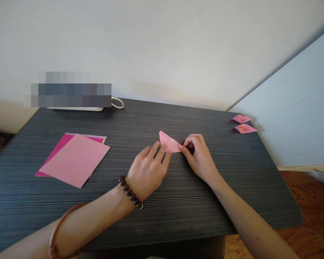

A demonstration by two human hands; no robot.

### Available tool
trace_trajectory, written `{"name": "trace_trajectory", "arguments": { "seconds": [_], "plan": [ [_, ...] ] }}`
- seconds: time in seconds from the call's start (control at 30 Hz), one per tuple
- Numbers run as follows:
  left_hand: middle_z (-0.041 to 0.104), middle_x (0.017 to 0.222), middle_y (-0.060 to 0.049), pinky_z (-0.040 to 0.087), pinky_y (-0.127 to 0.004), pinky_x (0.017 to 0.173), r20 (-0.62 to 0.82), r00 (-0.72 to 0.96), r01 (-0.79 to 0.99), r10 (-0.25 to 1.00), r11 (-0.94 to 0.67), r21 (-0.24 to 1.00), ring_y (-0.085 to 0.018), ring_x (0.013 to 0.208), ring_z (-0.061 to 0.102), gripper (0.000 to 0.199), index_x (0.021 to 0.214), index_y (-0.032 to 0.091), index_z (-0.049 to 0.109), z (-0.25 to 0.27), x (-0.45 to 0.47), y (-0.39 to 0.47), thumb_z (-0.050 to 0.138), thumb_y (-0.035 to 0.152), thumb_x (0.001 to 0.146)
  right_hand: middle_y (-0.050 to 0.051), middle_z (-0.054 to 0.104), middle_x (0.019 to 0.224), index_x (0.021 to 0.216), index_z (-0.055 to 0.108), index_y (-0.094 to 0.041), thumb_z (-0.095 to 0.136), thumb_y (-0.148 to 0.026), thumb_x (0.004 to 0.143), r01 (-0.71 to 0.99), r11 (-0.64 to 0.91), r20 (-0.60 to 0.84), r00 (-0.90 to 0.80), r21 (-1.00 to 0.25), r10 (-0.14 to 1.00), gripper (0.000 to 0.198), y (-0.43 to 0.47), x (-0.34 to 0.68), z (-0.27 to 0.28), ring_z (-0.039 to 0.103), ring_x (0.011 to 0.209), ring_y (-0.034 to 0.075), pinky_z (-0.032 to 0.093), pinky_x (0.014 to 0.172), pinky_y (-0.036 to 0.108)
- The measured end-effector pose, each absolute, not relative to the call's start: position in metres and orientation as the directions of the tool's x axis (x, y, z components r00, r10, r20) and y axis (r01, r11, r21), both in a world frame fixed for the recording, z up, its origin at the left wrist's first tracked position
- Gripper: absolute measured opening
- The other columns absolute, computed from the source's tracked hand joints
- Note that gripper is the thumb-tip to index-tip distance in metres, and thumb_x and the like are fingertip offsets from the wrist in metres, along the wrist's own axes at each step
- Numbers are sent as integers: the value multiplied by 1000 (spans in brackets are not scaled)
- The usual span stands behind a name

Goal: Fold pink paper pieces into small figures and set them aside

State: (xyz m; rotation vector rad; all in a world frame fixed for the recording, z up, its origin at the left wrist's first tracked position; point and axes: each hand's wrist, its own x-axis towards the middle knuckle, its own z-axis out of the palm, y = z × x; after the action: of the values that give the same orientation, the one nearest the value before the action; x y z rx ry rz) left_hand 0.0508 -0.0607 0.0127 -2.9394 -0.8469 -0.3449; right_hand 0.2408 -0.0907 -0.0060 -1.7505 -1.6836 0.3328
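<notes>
A small piece of folded pink paper [172,145] lies on the dark table, roughly triangular, with one corner pointing up and left. On its lower left part rest the fingertips of my left hand [149,171], stretched out and slightly spread. My right hand [198,156] has thumb and forefinger closed at the paper's right corner, the other fingers curled in. What is under the left fingertips is hidden.
Square sheets lie to the left: a light pink sheet [75,160] over a magenta sheet [58,151]. Two folded pink paper pieces [241,118] sit near the far right edge. A blurred-out object with a white base [75,108] and a looped cord [120,102] stands by the wall.
</notes>
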Motion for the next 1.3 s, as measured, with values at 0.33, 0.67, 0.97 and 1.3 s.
{"name": "trace_trajectory", "arguments": {
  "seconds": [0.33, 0.67, 0.97, 1.3],
  "plan": [
    [61, 117, -17, 49, -41, 88, 228, 823, 537, 520, -844, -12, -30, 114, 53, 34, 117, 8, 59, 12, 52, -62, 44, 16, 87, 4, 49, 93, 84, 48, -22, 58, -21, 75, 811, 69, 261, 106, -581, 959, 14, -91, 236, -4, 48, 81, 18, 43, 74, 35],
    [60, 118, -17, 49, -42, 89, 216, 827, 534, 520, -845, -11, -30, 115, 52, 34, 116, 8, 59, 11, 52, -63, 44, 15, 87, 5, 46, 94, 87, 47, -22, 59, -26, 76, 786, 94, 258, 85, -611, 962, 18, -92, 240, -2, 47, 80, 18, 44, 73, 35],
    [61, 116, -17, 49, -42, 88, 227, 820, 536, 525, -844, 16, -30, 114, 53, 33, 115, 9, 60, 13, 52, -62, 45, 15, 86, 4, 47, 95, 88, 47, -22, 59, -21, 74, 787, 51, 192, 87, -615, 977, 18, -92, 241, -1, 48, 80, 17, 43, 75, 36],
    [61, 116, -16, 49, -42, 88, 226, 822, 534, 522, -846, 13, -30, 115, 52, 33, 115, 10, 60, 12, 51, -62, 45, 14, 86, 4, 46, 95, 89, 47, -22, 53, -13, 74, 734, 65, 157, 57, -676, 986, 18, -92, 249, 2, 47, 79, 16, 43, 75, 34]
  ]
}}
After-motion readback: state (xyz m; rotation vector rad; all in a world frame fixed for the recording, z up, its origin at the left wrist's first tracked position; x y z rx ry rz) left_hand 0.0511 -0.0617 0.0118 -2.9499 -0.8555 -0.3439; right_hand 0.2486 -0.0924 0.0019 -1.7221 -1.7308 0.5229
